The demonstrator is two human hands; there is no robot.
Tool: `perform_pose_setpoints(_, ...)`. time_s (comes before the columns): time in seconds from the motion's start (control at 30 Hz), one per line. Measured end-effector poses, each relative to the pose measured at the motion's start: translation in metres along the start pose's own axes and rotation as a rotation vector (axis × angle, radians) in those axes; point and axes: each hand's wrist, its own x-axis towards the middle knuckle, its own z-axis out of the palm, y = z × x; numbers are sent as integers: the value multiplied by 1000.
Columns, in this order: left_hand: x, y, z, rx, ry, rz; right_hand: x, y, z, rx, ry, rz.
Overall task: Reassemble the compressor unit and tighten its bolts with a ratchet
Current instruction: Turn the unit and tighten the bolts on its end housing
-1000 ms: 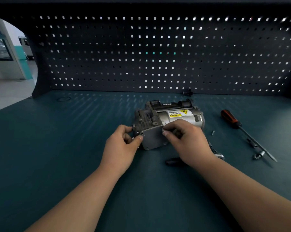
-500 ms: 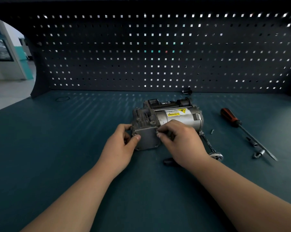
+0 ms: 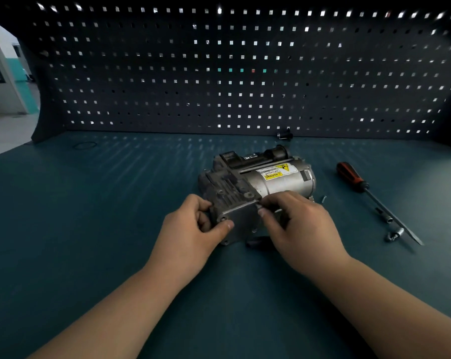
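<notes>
Risks first: the right hand (image 3: 299, 229) has its fingertips pinched together on what looks like a bolt (image 3: 259, 208) at the cover plate (image 3: 241, 218)'s 1 o'clock corner, though it's too small to be sure. Started crooked, it cross-threads. If the left thumb slips, the plate shifts and the holes misalign. The left hand (image 3: 190, 234) grips the plate end, thumb pressed on its face.

Compressor unit (image 3: 276, 180) lies mid-bench (image 3: 102, 229). Its long axis runs 7 to 1 o'clock: plate end faces the person, motor can points to 1. Screwdriver (image 3: 350, 176) is at 3 o'clock.
</notes>
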Motion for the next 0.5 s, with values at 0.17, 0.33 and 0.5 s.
perform_pose_setpoints(0.17, -14, 10, 13, -4, 35, 5, -10, -1, -10, -92, 37, 47)
perform_pose_setpoints(0.33, -12, 11, 12, 23, 24, 45, -9, -1, -7, -11, 6, 190)
perform_pose_setpoints(0.5, -13, 9, 10, 73, 13, 61, -9, -6, -7, 26, 7, 275)
